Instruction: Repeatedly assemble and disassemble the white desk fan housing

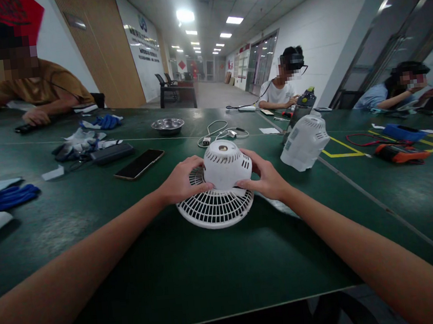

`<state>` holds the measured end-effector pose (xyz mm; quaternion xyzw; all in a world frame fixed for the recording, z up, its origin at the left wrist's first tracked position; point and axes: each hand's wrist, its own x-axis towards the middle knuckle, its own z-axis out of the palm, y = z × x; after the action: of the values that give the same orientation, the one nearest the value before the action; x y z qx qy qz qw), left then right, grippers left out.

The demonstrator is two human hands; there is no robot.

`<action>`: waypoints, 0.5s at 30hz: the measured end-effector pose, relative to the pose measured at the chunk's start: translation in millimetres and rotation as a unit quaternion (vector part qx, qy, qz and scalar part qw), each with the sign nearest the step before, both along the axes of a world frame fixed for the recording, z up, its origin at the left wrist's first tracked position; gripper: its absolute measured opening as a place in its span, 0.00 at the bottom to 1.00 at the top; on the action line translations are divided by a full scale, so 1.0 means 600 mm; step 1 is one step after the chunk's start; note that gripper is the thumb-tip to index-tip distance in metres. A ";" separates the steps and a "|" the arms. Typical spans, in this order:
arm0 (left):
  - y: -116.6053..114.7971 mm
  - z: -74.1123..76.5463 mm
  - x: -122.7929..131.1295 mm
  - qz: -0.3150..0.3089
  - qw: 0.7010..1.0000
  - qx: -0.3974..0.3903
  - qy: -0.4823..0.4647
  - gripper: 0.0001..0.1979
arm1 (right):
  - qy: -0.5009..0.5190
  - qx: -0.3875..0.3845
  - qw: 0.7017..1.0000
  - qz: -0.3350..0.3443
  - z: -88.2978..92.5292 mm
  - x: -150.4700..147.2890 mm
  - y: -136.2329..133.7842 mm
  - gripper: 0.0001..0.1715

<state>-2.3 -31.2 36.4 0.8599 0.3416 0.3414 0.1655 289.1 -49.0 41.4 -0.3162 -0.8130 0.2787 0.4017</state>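
Observation:
A white fan motor housing (pixel 228 167) with vent slots stands on a round white fan grille (pixel 216 211), which rests on the green table. My left hand (pixel 185 179) grips the housing's left side, its thumb at the lower front edge. On the opposite side my right hand (pixel 265 175) holds the same housing, thumb also at the lower front. Some fingertips of both hands are hidden behind it. A white cable with a plug (pixel 207 141) lies just behind the housing. To the right stands a translucent white plastic part (pixel 304 143).
Left of the grille lie a phone (pixel 140 164), a dark case (pixel 112 153) and blue gloves (pixel 11 197). A metal bowl (pixel 168 126) sits farther back. An orange multimeter (pixel 401 152) is at the right. Three people sit around the table (pixel 213 281).

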 end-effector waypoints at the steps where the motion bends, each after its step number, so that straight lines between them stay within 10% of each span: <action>1: 0.002 -0.001 0.000 0.000 1.000 0.011 0.017 0.30 | -0.011 0.015 1.000 0.000 0.001 -0.001 0.000 0.49; 15: -0.002 -0.008 0.000 0.017 0.999 -0.003 0.033 0.32 | -0.116 0.115 0.985 -0.060 0.008 -0.015 -0.007 0.46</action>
<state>-2.6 -32.2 31.5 0.8642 0.3623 0.3149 0.1507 280.0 -53.0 46.1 -0.3459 -0.8605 0.1198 0.3542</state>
